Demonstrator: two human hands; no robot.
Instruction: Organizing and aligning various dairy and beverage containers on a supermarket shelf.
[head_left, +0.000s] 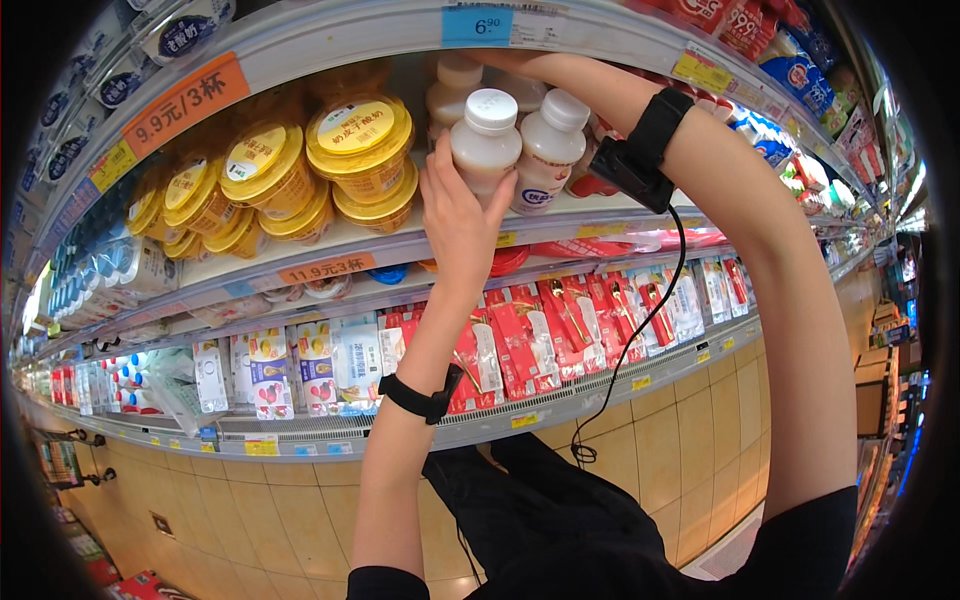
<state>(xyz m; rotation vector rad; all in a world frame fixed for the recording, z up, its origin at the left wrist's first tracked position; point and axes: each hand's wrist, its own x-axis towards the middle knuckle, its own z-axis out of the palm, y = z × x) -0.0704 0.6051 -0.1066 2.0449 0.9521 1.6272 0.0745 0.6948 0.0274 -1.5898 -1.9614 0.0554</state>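
My left hand (463, 225) wraps its fingers and thumb around the lower part of a white-capped yogurt drink bottle (487, 139) at the front of the shelf. A second bottle (553, 146) stands close on its right, and another bottle (455, 94) is behind them. My right hand (510, 60) reaches deep over the bottles, mostly hidden under the shelf edge above; its fingers cannot be seen. Left of my left hand, yellow-lidded yogurt cups (360, 139) are stacked in twos on the same shelf (300, 255).
The upper shelf's front rail (337, 71) runs close above my right hand. Lower down, red packs (517, 345) and white-purple cartons (315, 367) line another shelf. A black cable (660, 300) hangs from the device (630, 172) on my right wrist. Tiled floor (262, 517) lies below.
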